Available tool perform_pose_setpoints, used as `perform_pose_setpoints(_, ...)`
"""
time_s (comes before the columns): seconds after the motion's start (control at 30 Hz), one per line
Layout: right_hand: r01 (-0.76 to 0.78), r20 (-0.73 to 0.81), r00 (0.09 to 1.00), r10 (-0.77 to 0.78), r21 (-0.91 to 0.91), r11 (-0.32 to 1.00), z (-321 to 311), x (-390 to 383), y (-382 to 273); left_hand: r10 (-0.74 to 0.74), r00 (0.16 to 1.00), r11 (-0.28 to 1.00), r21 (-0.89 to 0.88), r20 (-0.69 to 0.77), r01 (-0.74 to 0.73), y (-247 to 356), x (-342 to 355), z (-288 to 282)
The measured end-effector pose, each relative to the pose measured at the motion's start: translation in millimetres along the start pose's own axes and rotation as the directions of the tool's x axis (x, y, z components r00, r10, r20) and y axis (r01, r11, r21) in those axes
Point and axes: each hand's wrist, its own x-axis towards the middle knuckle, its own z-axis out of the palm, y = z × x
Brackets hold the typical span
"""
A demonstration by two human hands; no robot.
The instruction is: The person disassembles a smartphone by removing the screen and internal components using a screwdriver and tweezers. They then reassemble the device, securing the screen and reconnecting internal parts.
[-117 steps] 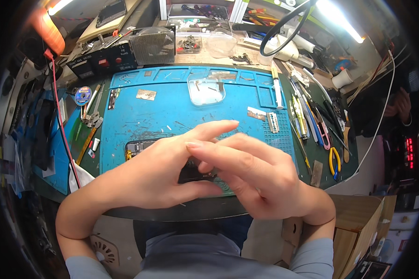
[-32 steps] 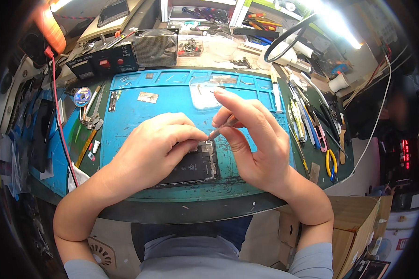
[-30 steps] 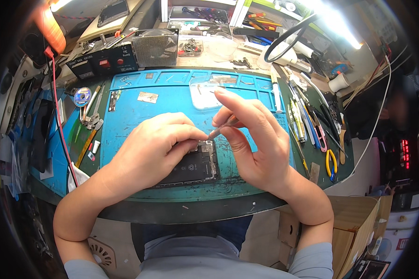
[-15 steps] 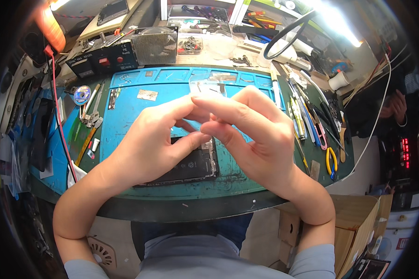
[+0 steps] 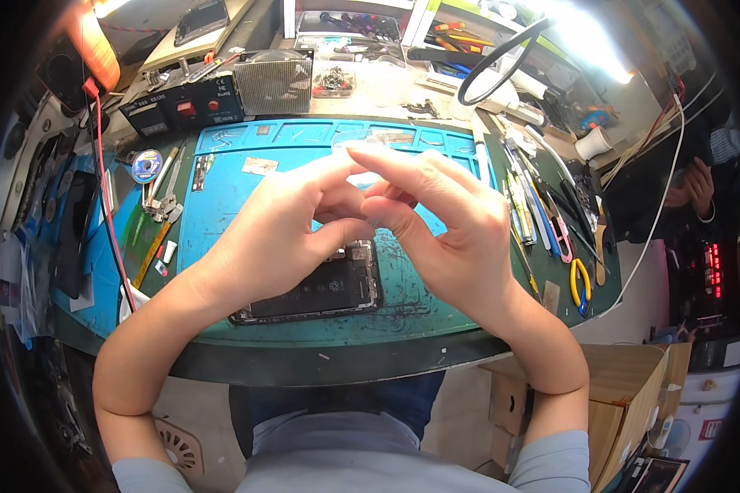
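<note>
My left hand (image 5: 275,226) and my right hand (image 5: 460,230) are raised over the work mat (image 5: 419,308), their fingertips meeting in front of me. Thumbs and fingers of both are bent into a pinch. Anything between the tips is too small or hidden to name. Below them lies an opened phone (image 5: 308,296), its black battery and inner parts facing up. The left hand covers the phone's far left portion. Just beyond the fingertips, a clear plastic piece (image 5: 351,138) shows in part on the mat.
Pens, tweezers and yellow-handled pliers (image 5: 580,283) lie at the right. A solder spool (image 5: 147,166) and more tools are on the left. Behind the mat stands a black power box (image 5: 181,107). A black cable loop (image 5: 501,62) hangs at the back. Another person's hand (image 5: 699,187) shows far right.
Both hands have shifted slightly and their fingers have moved against each other at the tips. More of the phone's upper right part now shows between them.
</note>
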Motion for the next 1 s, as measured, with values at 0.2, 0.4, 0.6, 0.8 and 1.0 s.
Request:
perform_pose_setpoints(0.2,-0.061,-0.008,0.998,0.062,0.13,0.99,5,-3,2,0.095,0.994,0.983,0.161,-0.045,-0.087,-11,-1,2)
perform_pose_setpoints(0.4,0.007,-0.014,1.0,-0.007,-0.03,1.0,1,2,2,0.04,0.999,0.997,0.072,-0.001,-0.04,-7,1,2)
perform_pose_setpoints(0.6,-0.006,-0.031,0.999,0.005,-0.022,1.0,3,2,4,0.092,0.994,0.996,-0.01,-0.059,-0.093,-13,-1,2)
perform_pose_setpoints(0.8,-0.01,-0.01,1.0,0.011,0.05,0.999,3,0,6,0.018,0.999,1.0,0.011,-0.028,-0.017,-14,0,0)
perform_pose_setpoints(1.0,0.008,-0.005,1.0,-0.008,0.055,0.998,5,2,2,0.019,1.0,0.993,0.114,-0.023,-0.016,-11,0,0)
